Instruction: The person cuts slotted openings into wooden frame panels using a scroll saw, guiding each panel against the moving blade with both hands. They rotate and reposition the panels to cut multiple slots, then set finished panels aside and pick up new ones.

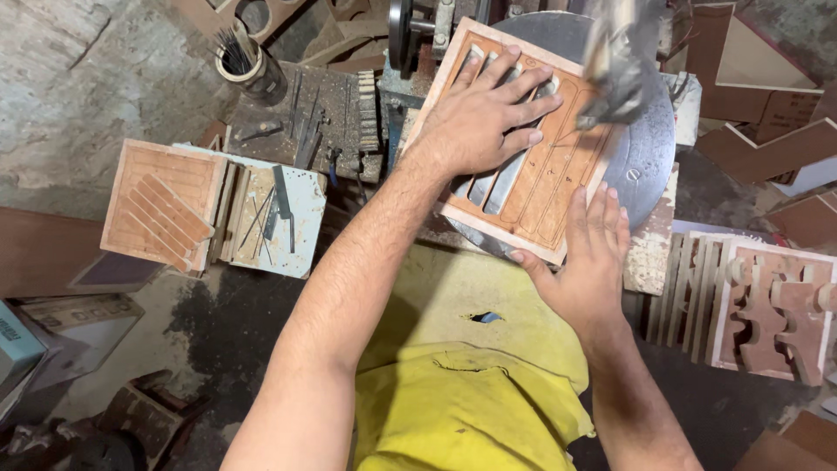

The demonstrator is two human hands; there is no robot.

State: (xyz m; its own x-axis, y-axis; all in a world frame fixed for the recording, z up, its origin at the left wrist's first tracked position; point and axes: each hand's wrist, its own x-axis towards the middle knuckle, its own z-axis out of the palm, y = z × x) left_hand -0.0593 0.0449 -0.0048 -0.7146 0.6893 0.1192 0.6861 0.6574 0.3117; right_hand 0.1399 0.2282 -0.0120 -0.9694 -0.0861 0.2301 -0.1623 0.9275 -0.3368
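Observation:
A square brown wooden panel [558, 174] with several long slots cut through it lies tilted on the round metal saw table [649, 153]. My left hand [484, 118] presses flat on the panel's upper left part, fingers spread over the slots. At the panel's lower right edge, my right hand [588, 262] has its fingers resting on the corner and its thumb under the rim. The machine's blurred upper arm [615, 65] hangs over the panel's right side.
A similar panel with loose strips [161, 205] rests at the left beside a pale board with thin blades [275, 218]. A cup of rods [248, 61] stands behind. Cut-out wooden pieces [767, 301] stack at the right. Yellow cloth [471, 384] covers my lap.

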